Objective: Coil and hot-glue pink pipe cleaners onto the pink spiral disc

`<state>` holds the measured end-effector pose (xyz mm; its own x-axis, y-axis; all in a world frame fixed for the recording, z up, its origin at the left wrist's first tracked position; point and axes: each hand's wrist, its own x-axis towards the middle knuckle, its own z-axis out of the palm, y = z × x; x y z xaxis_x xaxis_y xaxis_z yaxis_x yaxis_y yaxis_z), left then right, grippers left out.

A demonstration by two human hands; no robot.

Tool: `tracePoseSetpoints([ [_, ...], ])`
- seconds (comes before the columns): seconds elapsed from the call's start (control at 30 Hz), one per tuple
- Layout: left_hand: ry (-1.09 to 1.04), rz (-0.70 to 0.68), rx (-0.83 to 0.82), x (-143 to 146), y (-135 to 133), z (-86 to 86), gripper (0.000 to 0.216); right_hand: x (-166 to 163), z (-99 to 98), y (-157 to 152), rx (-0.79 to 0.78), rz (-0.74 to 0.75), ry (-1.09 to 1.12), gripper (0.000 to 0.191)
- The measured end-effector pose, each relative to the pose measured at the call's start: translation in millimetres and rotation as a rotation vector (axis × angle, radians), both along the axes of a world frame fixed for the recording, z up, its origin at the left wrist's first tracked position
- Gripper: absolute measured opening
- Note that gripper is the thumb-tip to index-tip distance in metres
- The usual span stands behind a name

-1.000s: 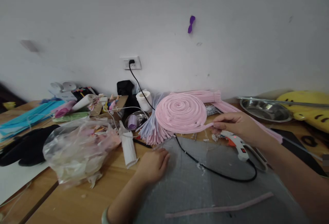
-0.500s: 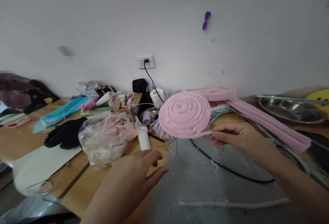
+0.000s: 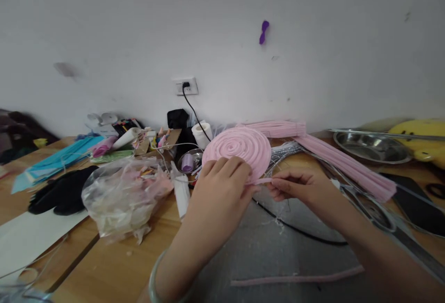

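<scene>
A flat round spiral coil of pink pipe cleaner (image 3: 243, 145) is tilted up towards me in the middle of the view. My left hand (image 3: 219, 194) grips its near edge, fingers curled over the front and the thumb low by the rim. Between thumb and fingertips, my right hand (image 3: 299, 186) pinches the coil's loose pink end (image 3: 263, 181), just right of the rim. Below both hands, a single pink pipe cleaner (image 3: 295, 279) lies across a grey mat (image 3: 267, 254). The left fingers cover the coil's lower left part.
Bundles of pink pipe cleaners (image 3: 347, 166) lie behind and to the right. Scissors (image 3: 373, 210), a dark phone (image 3: 413, 203) and a steel tray (image 3: 373, 147) are at the right. On the left are a plastic bag of scraps (image 3: 121, 201) and black gloves (image 3: 62, 191). A black cable (image 3: 299, 228) crosses the mat.
My left hand has moved up and right from above the table and closed on the coil's near edge. My right hand keeps its pinch on the loose end. The view has turned slightly right.
</scene>
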<state>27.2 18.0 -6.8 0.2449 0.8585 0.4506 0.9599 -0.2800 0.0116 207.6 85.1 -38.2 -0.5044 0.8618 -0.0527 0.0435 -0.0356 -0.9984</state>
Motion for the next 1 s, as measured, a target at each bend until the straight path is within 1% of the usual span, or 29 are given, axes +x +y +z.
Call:
tracePoseSetpoints([
  [0.17,-0.043,0.009,0.029,1.5,1.3,-1.3,0.009,2.8,1.0,3.9,0.022,-0.002,-0.039,0.024],
  [0.23,-0.023,-0.002,0.053,2.3,2.1,-2.9,0.009,3.9,-0.3,5.8,0.019,-0.001,-0.034,0.024],
  [0.33,0.082,-0.015,0.15,2.9,2.7,-6.4,0.007,4.4,-2.5,6.7,0.003,0.003,-0.021,0.024],
  [0.43,0.19,-0.037,0.224,2.3,2.5,-9.2,0.014,3.8,-3.8,5.7,0.014,0.016,-0.015,0.023],
  [0.57,0.291,-0.06,0.264,0.4,1.8,-8.9,0.019,2.8,-2.8,4.0,0.05,0.038,-0.022,0.023],
  [0.7,0.366,-0.118,0.28,-2.7,2.9,-6.0,0.025,1.3,-0.3,3.2,0.034,0.053,-0.03,0.025],
  [0.8,0.354,-0.199,0.288,-5.8,5.7,-5.3,0.029,0.7,-0.5,3.7,0.029,0.042,-0.034,0.025],
  [0.87,0.335,-0.234,0.283,-7.5,7.2,-5.5,0.027,1.1,-2.5,4.9,0.047,0.042,-0.037,0.023],
  [0.93,0.31,-0.236,0.269,-8.2,7.5,-5.8,0.022,2.2,-5.5,6.4,0.074,0.045,-0.037,0.021],
  [1.0,0.266,-0.23,0.261,-7.8,6.9,-5.9,0.022,3.3,-8.7,7.7,0.095,0.049,-0.037,0.019],
])
